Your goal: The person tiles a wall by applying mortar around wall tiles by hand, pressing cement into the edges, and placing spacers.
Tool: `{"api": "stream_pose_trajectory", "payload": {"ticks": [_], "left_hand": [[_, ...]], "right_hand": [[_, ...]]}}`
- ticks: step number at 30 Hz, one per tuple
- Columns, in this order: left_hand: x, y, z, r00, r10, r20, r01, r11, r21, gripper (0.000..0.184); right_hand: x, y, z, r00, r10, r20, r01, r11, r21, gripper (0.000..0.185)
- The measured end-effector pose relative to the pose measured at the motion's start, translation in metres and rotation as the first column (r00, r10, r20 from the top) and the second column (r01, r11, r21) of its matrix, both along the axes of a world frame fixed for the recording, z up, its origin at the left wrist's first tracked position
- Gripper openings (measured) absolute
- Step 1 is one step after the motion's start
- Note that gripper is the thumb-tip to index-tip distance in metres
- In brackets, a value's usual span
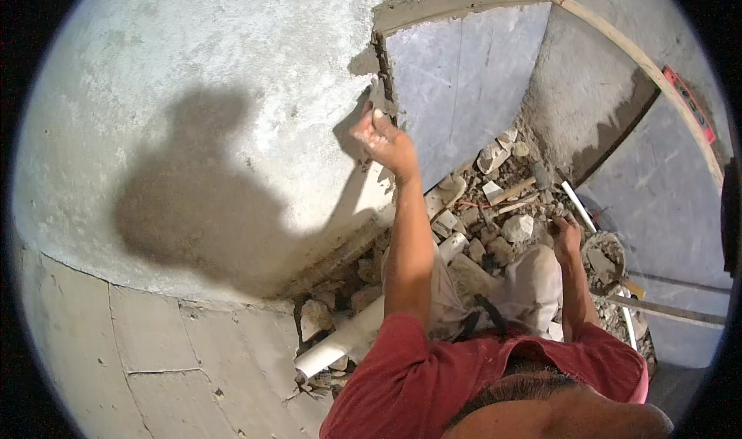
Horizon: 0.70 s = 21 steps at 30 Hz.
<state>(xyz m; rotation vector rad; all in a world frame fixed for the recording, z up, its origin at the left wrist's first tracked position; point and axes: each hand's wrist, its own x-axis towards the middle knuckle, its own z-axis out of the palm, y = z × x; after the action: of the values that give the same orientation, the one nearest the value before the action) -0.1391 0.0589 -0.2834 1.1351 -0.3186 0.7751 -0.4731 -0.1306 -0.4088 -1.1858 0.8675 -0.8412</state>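
Observation:
My left hand (380, 144) is raised to the rough wall (294, 76), closed around a small tool with a thin grey blade (376, 93), like a putty knife. Its blade meets the gap along the left edge of a grey panel (464, 83). The handle is hidden in my fingers. My right hand (567, 238) is low beside my knee, over the rubble, with its fingers curled; whatever they may hold is hidden. Just right of it stands a round container (603, 257) with grey-brown material inside.
Stones and rubble (495, 250) fill the trench around my legs. A hammer (516, 192) lies on them. White pipes (344, 346) run through the rubble. A curved wooden strip (618, 41) and a red level (689, 105) are at the right wall. Paving (193, 346) lies at lower left.

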Motion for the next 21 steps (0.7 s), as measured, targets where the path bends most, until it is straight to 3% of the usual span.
{"api": "stream_pose_trajectory", "payload": {"ticks": [3, 4, 7, 8, 11, 12, 15, 19, 21], "left_hand": [[-0.013, -0.008, 0.037, 0.995, 0.101, 0.001, -0.099, 0.976, 0.194, 0.008], [-0.007, -0.012, 0.031, 0.995, -0.046, -0.093, 0.065, 0.975, 0.211, 0.013], [-0.007, -0.008, 0.042, 0.989, -0.051, -0.138, 0.073, 0.985, 0.158, 0.014], [-0.006, -0.002, 0.047, 0.995, -0.001, -0.104, 0.023, 0.977, 0.211, 0.014], [-0.002, 0.016, 0.058, 0.986, -0.048, -0.161, 0.106, 0.92, 0.377, 0.013], [-0.004, 0.019, 0.062, 0.974, -0.07, -0.217, 0.149, 0.916, 0.373, 0.013], [0.007, 0.015, 0.04, 0.988, -0.062, -0.142, 0.097, 0.96, 0.261, 0.014], [-0.018, 0.021, 0.012, 0.983, -0.167, -0.078, 0.158, 0.981, -0.111, 0.009], [-0.014, 0.014, -0.01, 0.992, -0.059, -0.112, 0.057, 0.998, -0.018, 0.009]], "right_hand": [[-0.012, -0.002, -0.002, 1.0, -0.011, 0.004, 0.011, 1.0, 0.015, 0.013], [-0.016, -0.004, -0.005, 1.0, -0.014, 0.011, 0.014, 1.0, 0.027, 0.013], [-0.027, -0.002, -0.002, 0.989, -0.138, -0.059, 0.142, 0.986, 0.082, 0.013], [-0.036, -0.009, -0.009, 0.992, -0.105, -0.071, 0.109, 0.993, 0.047, 0.016], [-0.037, -0.007, 0.003, 0.994, -0.085, -0.071, 0.086, 0.996, 0.012, 0.015], [-0.03, -0.006, 0.005, 0.994, -0.074, -0.074, 0.075, 0.997, 0.006, 0.015], [-0.01, -0.009, 0.015, 0.995, -0.055, -0.083, 0.054, 0.998, -0.022, 0.015], [0.005, 0.003, 0.017, 1.0, 0.007, -0.026, -0.008, 0.999, -0.047, 0.01], [0.008, 0.008, 0.014, 1.0, -0.018, -0.012, 0.018, 1.0, -0.024, 0.006]]}}
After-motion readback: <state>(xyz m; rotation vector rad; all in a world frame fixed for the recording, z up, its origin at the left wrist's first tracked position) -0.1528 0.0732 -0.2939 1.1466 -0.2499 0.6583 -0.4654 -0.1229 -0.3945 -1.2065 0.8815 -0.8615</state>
